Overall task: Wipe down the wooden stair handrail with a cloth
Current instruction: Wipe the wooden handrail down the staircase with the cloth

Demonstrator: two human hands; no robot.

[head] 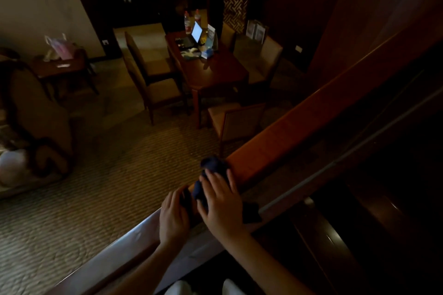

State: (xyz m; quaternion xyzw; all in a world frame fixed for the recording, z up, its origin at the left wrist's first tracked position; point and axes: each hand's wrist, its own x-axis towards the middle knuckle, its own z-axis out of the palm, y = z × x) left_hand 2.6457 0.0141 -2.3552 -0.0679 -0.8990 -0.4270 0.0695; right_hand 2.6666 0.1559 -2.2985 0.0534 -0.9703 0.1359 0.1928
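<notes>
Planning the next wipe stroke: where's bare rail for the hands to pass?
Free: handrail top up-slope of the cloth, toward upper right; also the stretch behind the left hand, toward lower left. Crowded: mid-rail, where the right hand presses the cloth beside it.

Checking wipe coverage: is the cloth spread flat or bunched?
Bunched: the cloth lies in a crumpled lump on the handrail under the right hand.

A dark blue cloth (214,167) lies bunched on top of the sloping wooden handrail (299,124).
</notes>
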